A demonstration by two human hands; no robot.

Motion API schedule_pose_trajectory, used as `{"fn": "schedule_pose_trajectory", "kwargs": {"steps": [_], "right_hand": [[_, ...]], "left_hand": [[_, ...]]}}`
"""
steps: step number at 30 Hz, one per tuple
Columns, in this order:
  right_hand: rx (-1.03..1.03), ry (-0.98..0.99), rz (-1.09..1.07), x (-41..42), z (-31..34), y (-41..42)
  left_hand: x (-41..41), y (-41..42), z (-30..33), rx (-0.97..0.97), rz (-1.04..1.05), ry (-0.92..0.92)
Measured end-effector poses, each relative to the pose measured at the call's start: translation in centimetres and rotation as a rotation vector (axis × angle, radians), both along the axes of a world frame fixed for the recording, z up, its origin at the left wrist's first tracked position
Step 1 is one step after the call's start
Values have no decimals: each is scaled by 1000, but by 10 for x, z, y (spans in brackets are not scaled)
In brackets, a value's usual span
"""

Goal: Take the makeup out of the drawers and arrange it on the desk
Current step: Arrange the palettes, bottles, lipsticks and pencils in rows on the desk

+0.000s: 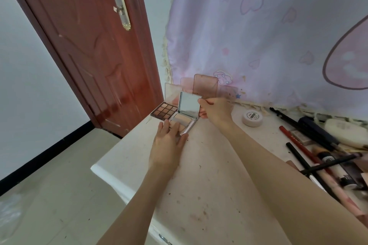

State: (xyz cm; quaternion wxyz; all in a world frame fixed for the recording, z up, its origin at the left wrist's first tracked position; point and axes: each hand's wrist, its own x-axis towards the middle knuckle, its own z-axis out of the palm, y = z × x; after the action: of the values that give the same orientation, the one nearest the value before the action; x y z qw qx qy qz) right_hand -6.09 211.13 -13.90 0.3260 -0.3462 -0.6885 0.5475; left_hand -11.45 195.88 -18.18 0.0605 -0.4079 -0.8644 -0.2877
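Your compact (184,117) sits open at the counter's (209,165) far left corner, just beside an eyeshadow palette (164,110) of brown squares — pale powder pans inside, mirror lid upright — with your left hand (166,145) fingers resting flat on its base and your right hand (216,109) fingers pinching the lid's edge.

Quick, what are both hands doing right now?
Left hand: fingers flat, pressing the base of the open compact.
Right hand: pinching the compact's mirror lid.
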Motion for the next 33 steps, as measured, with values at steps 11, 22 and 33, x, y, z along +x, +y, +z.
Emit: {"fn": "schedule_pose_trajectory", "kwargs": {"steps": [11,22,33], "right_hand": [[68,-1,16,24,5,-8],[503,-455,164,155,28,-24],[692,-582,138,256,14,-50]], "left_hand": [[-1,-1,-2,55,-12,-65],[38,-17,6,-58,-198,98],[162,-1,11,-31,-613,-20]]}}
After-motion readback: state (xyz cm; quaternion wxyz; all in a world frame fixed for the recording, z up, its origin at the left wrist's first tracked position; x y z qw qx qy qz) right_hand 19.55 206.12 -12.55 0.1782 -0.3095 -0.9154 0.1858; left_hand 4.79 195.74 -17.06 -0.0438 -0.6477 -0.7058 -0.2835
